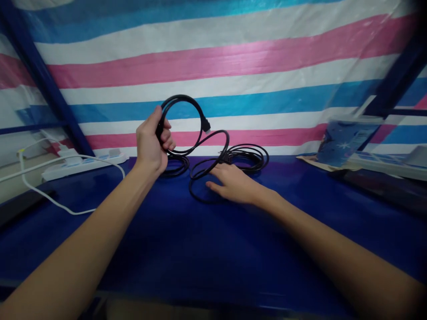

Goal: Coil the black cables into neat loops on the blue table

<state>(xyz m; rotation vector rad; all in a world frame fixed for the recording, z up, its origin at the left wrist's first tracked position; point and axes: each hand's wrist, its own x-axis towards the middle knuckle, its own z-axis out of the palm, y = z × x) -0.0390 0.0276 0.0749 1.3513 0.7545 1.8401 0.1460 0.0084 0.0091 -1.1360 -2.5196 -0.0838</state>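
Observation:
A long black cable (213,164) lies in loose coils on the blue table (200,249). My left hand (151,144) is raised above the table and grips a loop of that cable, which arcs up and to the right and ends in a plug (206,126). My right hand (233,183) rests flat on the table, fingers spread, touching the coiled part of the cable near its middle. More coils (248,156) lie just behind the right hand.
A white power strip (83,163) with a white cord (43,193) lies at the far left. A blue packet (347,141) and flat packages sit at the far right. A striped pink, white and blue tarp (233,58) hangs behind the table.

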